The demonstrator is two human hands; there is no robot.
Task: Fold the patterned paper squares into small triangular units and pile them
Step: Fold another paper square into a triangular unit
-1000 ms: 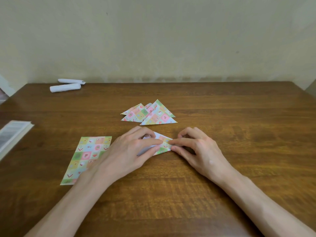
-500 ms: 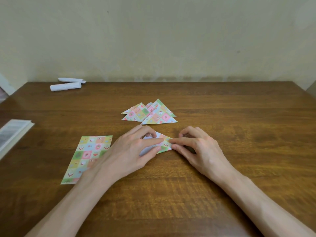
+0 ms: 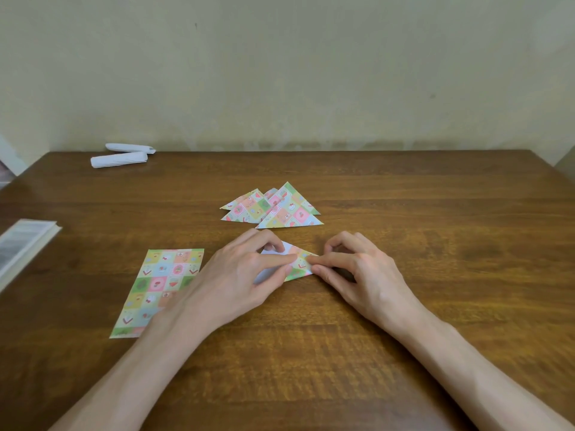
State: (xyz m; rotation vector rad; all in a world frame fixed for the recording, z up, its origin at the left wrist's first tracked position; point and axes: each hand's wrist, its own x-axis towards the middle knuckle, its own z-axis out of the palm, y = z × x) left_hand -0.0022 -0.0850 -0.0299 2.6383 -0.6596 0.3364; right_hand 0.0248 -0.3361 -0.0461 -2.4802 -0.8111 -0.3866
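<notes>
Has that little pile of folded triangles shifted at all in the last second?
No. The pile of folded triangles keeps its place on the table, just as far from the white paper rolls and the flat patterned sheet as before.

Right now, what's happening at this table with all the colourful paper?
A person is folding paper into small shapes. The left hand and right hand both pinch a half-folded patterned paper on the wooden table, working at its right corner. Just beyond it sits a pile of finished triangles, and unfolded sheets lie flat to the left.
</notes>
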